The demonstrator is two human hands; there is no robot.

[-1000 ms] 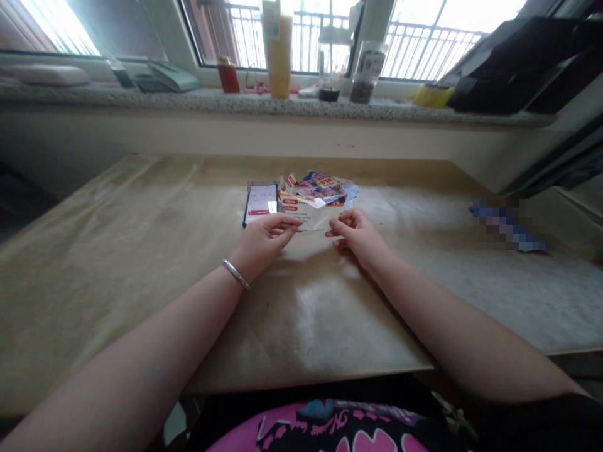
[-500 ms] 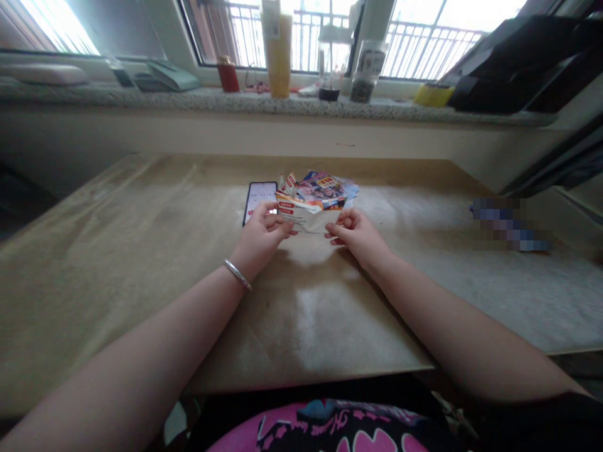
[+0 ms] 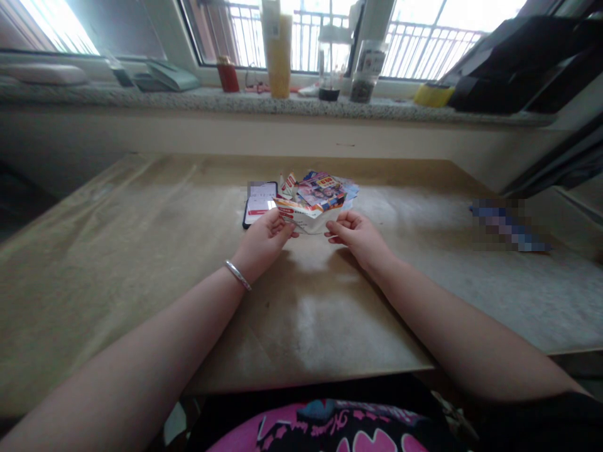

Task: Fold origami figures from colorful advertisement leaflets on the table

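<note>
Left hand, right hand at leaflet edges; bare table around.

We reach both arms forward, bare forearms slanting in from the lower corners toward the middle. Our left hand is turned with its back to us, wrist nearly straight, its fingers curled and closed in a pinch against the thumb. Our right hand sits level with it, near but not touching, its fingers folded inward and also pinched tight against the thumb, knuckles up.
</note>
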